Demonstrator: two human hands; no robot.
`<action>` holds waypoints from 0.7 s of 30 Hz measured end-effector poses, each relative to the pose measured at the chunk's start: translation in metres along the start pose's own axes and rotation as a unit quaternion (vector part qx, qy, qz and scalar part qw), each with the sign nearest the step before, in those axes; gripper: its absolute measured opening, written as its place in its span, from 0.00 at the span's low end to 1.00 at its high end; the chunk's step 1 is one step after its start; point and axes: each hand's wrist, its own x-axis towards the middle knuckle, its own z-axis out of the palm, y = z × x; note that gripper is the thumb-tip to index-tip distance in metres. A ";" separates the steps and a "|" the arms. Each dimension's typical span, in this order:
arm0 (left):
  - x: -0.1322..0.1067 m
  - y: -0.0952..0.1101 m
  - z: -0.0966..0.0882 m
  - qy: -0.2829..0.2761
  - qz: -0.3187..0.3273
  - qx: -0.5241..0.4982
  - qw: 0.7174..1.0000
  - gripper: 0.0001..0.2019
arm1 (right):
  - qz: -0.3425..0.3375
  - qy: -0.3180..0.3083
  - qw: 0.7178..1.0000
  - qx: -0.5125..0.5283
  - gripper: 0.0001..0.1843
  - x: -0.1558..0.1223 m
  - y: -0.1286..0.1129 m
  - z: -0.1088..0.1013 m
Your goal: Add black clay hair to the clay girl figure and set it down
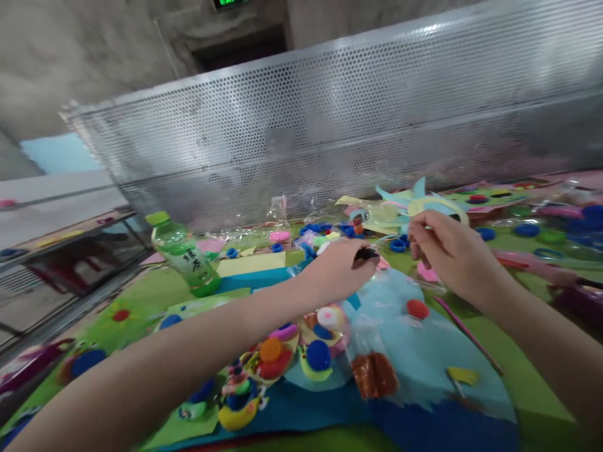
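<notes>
My left hand [340,268] reaches across the table with its fingers curled round a small dark piece [366,253]. My right hand [447,253] is just to the right of it, fingers pinched together on something too small to make out. Both hands hover over a light blue felt sheet [414,339] that carries a red pompom [417,308] and a yellow cut-out [462,375]. A brown fuzzy piece in a clear bag [374,373] lies near the sheet's front.
A green drink bottle [183,254] leans at the left. Colourful foam craft figures [277,361] lie under my left forearm. Blue rings and foam shapes [400,216] litter the far side. A perforated metal screen [330,125] walls the back. A pink stick [466,336] lies at the right.
</notes>
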 end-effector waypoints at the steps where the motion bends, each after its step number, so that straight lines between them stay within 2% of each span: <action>1: -0.011 0.003 -0.005 -0.004 -0.020 -0.052 0.998 0.13 | -0.002 -0.012 1.000 0.003 0.11 -0.003 -0.004 0.001; 3: -0.035 0.009 -0.013 -0.011 -0.071 -0.161 0.984 0.14 | -0.017 -0.031 0.999 0.001 0.12 -0.010 -0.014 0.005; 5: -0.060 0.014 -0.016 -0.014 -0.133 -0.268 0.954 0.13 | -0.059 -0.047 0.997 -0.016 0.13 -0.018 -0.023 0.010; 7: -0.082 0.019 -0.015 -0.020 -0.197 -0.380 0.904 0.12 | -0.114 -0.058 0.991 -0.030 0.14 -0.028 -0.032 0.016; 10: -0.108 0.023 -0.008 -0.021 -0.259 -0.537 0.803 0.12 | -0.175 -0.047 0.983 0.019 0.13 -0.045 -0.046 0.023; 12: -0.122 0.024 0.000 -0.008 -0.284 -0.609 0.741 0.12 | -0.186 -0.090 0.975 0.077 0.08 -0.053 -0.056 0.023; 14: -0.132 0.021 0.008 0.003 -0.302 -0.654 0.694 0.12 | -0.196 -0.134 0.959 0.157 0.03 -0.056 -0.065 0.021; 16: -0.136 0.018 0.014 0.009 -0.300 -0.701 0.647 0.12 | -0.195 -0.171 0.941 0.215 0.05 -0.055 -0.071 0.019; 18: -0.137 0.013 0.018 0.001 -0.290 -0.744 0.602 0.11 | -0.178 -0.193 0.937 0.229 0.05 -0.052 -0.074 0.018; 19: -0.137 0.011 0.019 -0.003 -0.290 -0.760 0.581 0.11 | -0.167 -0.195 0.939 0.228 0.05 -0.050 -0.074 0.018; 21: -0.136 0.007 0.020 -0.023 -0.297 -0.768 0.567 0.11 | -0.150 -0.200 0.941 0.228 0.07 -0.049 -0.072 0.020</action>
